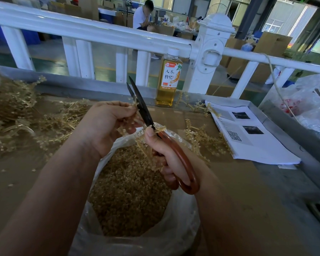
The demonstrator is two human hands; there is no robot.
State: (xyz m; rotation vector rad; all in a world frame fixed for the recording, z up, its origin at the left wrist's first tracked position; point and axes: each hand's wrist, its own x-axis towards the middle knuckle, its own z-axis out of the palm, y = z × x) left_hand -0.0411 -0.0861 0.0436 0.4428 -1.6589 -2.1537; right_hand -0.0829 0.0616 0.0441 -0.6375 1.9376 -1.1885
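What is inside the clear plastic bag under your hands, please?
The plastic bag holds a heap of small tan cut pieces. Whatever lies deeper is covered by the heap.

A bottle (168,80) of amber drink stood beyond the right hand (166,154), against a white railing (92,32). Printed papers (251,137) lay to that hand's right, a clear plastic bag (307,100) farther right. A seated person (142,15) was far beyond the railing.

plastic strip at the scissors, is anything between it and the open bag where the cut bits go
Nothing visible but the hands themselves. The left hand pinches the plastic strip at the scissors, which the right hand grips; the bag lies open beneath them.
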